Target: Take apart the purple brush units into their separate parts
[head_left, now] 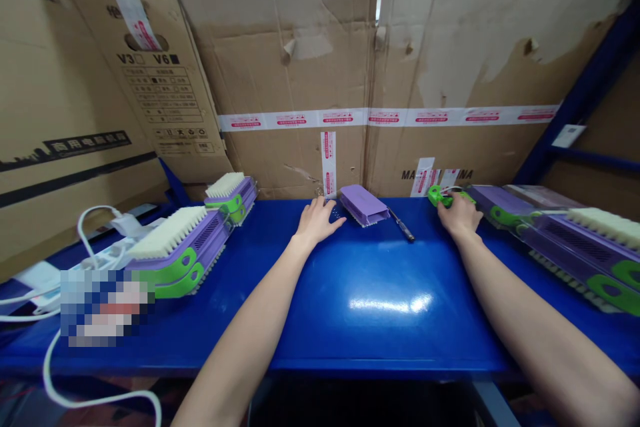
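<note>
My left hand (314, 221) reaches to the back of the blue table, fingers spread and thumb held out to the right. Under and beside its fingers is a small dark speckled patch (337, 214), too small to make out. Just to the right of that hand lies a purple plastic brush body (364, 203), its hollow end facing me and bristles underneath. A dark pen (401, 224) lies beside it. Farther right, my right hand (459, 213) has its fingers closed on a bright green plastic piece (436, 195), partly hidden by the fingers.
Purple-and-green brushes with cream bristles stand stacked at left (175, 247) and right (565, 240). A power strip with white cables (100, 257) lies far left, near a pixelated patch. Cardboard sheets (300, 67) wall the back of the blue table (350, 340); a blue post (560, 103) rises right.
</note>
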{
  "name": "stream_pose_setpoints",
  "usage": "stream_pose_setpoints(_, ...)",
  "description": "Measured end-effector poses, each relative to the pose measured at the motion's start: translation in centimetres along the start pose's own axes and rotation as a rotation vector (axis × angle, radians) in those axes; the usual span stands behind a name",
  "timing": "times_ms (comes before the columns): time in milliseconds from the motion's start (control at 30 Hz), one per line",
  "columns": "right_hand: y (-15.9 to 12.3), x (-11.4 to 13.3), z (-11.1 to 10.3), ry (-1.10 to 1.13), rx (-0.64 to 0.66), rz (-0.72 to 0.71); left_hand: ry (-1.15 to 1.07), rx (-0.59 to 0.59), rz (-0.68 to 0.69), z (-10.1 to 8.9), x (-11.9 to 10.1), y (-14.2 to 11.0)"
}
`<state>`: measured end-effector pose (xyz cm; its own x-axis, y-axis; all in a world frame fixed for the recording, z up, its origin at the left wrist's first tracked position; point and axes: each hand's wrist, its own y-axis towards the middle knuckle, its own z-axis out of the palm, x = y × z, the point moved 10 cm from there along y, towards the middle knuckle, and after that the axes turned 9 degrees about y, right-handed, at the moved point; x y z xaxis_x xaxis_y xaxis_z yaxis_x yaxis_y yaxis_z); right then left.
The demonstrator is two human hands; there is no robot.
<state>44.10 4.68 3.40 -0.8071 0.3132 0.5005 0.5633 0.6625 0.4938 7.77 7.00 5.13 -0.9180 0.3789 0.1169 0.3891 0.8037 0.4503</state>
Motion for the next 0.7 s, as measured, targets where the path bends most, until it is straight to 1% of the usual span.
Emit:
stream_pose_setpoints(67, -0.2, 0.7, -1.1, 0.016, -0.098, -0.047, 0.0, -0.073, -0.008, -0.8, 0.0, 0.1)
stream_pose_setpoints(133, -0.5, 2.1, -2.0, 0.029, -0.176, -0.128, -0.013, -0.165, -0.013, -1.9, -0.1, 0.0)
stream_pose_setpoints(200, -0.9, 4.1, -2.7, 0.035, -0.205, -0.235, -0.035, -0.256, -0.003, -2.9, -0.5, -0.1)
stream_pose_setpoints(267, -1.8, 6.7, -2.9, 0.049, -0.189, -0.349, -0.052, -0.323, 0.029, -3.8, -1.2, -0.3)
stream_pose_setpoints(367, -4.2, 11.5, -2.4, 0.117, -0.08, -0.527, -0.063, -0.376, 0.113, -4.7, -2.8, -0.7)
stream_pose_setpoints(400, -5.4, 13.3, -2.1, 0.165, -0.027, -0.592, -0.066, -0.386, 0.14, -4.8, -3.3, -0.8)
stream_pose_setpoints(467, -8.2, 16.6, -1.8, 0.333, 0.068, -0.707, -0.068, -0.393, 0.181, -5.0, -4.2, -1.0)
stream_pose_setpoints(533, -10.7, 19.0, -1.6, 0.563, 0.173, -0.744, -0.065, -0.39, 0.206, -5.0, -4.8, -1.1)
stream_pose_setpoints(600, -12.5, 20.6, -1.4, 0.771, 0.27, -0.751, -0.065, -0.398, 0.219, -5.1, -5.2, -1.2)
stream_pose_setpoints(633, -12.9, 21.0, -1.3, 0.849, 0.299, -0.732, -0.067, -0.407, 0.222, -5.2, -5.2, -1.3)
stream_pose_setpoints(700, -12.8, 20.9, -1.1, 0.931, 0.301, -0.677, -0.07, -0.421, 0.228, -5.4, -5.4, -1.4)
